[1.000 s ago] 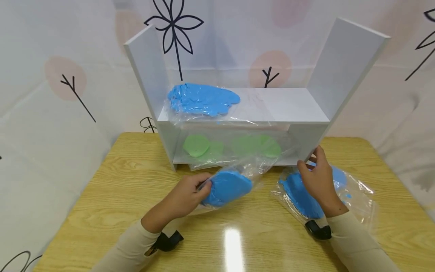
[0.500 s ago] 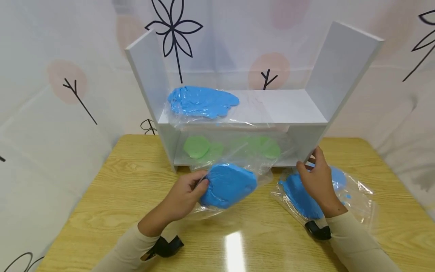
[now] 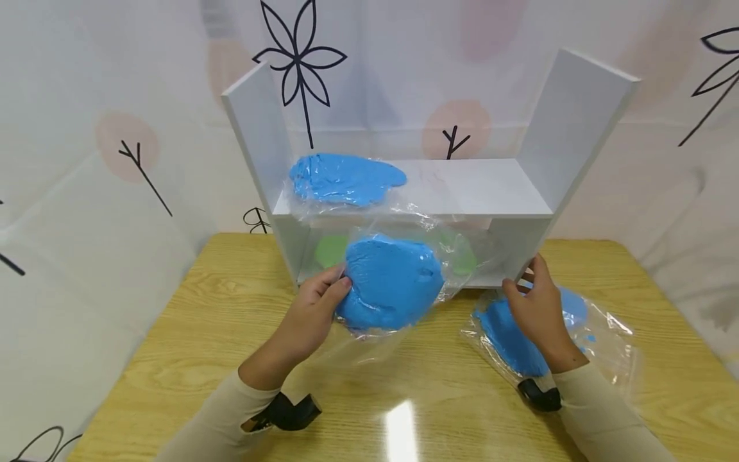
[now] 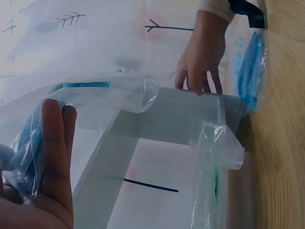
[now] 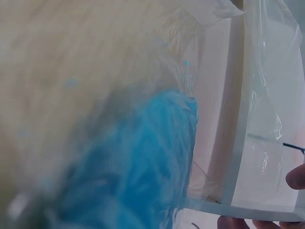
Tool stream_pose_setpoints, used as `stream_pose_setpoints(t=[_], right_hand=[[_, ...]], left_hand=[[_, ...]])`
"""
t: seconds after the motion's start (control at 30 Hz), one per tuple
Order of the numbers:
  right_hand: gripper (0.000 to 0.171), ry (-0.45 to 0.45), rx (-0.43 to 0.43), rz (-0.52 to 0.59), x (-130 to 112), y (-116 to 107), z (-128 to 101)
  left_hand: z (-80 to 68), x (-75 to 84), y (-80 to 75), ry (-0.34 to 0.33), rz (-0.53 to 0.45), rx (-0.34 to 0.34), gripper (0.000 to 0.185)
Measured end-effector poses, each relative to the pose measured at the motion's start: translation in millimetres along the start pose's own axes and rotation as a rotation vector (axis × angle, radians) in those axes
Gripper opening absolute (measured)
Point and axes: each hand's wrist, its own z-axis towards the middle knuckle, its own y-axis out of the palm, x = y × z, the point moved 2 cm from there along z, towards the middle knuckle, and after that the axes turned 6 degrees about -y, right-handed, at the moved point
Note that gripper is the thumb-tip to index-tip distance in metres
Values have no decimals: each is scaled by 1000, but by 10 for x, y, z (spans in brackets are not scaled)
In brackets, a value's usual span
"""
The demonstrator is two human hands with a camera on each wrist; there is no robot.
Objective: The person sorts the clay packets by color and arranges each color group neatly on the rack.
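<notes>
Standing on a glossy wooden surface (image 3: 190,333) before flower-printed white drapes (image 3: 86,160), a white shelf (image 3: 462,186) is steadied by the right hand's (image 3: 534,308) straight fingers while the left hand (image 3: 312,311) grips a bagged blue slab (image 3: 392,282)

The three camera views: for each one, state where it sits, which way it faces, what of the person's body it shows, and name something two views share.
Head: on the head, facing forward and down at the white shelf; shows left hand, right hand, both sleeves.
Left wrist: on the left wrist, facing along the palm toward the shelf; shows left fingers on the blue bag, plus the right hand.
Right wrist: on the right wrist, close over the bag on the table; shows fingertips.
Shared: shelf, in all three.
</notes>
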Motion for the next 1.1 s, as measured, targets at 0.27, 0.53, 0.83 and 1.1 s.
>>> stream_pose_setpoints(t=[0.27,0.53,0.83,1.1], right_hand=[[67,-7,-9,8,9,-4,-3],[69,11,-9,20,5,-5,-11],[68,-5,0,15,15,-2,-23],[68,-12,3,23,25,7,-22]], left_hand=[[172,215,-74,-42,-165,103,51],[358,509,-188,-60,-177,183,50],[588,714,-174,-131,-246,151,55],[785,799,-167,-207,-251,135,58]])
